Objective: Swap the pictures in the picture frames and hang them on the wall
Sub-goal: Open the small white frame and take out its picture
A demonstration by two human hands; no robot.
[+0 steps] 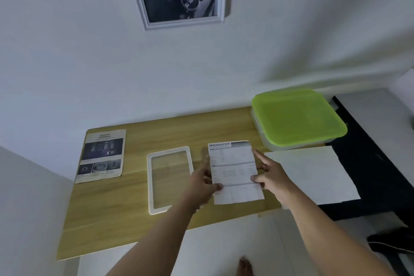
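Both hands are on the specification sheet now, a thin printed page of tables held just above the wooden table. The left hand pinches its left edge, thumb on the front and fingers behind. The right hand grips the right edge, thumb on the paper and forefinger stretched along the side. Just to the left lies the empty frame, a white rounded rectangle with clear glazing, flat on the wood grain. Far left sits a glossy safety leaflet. A blank white sheet lies right, beside a clear plastic box with a lime-green lid. On the wall hangs a white-framed dark picture.
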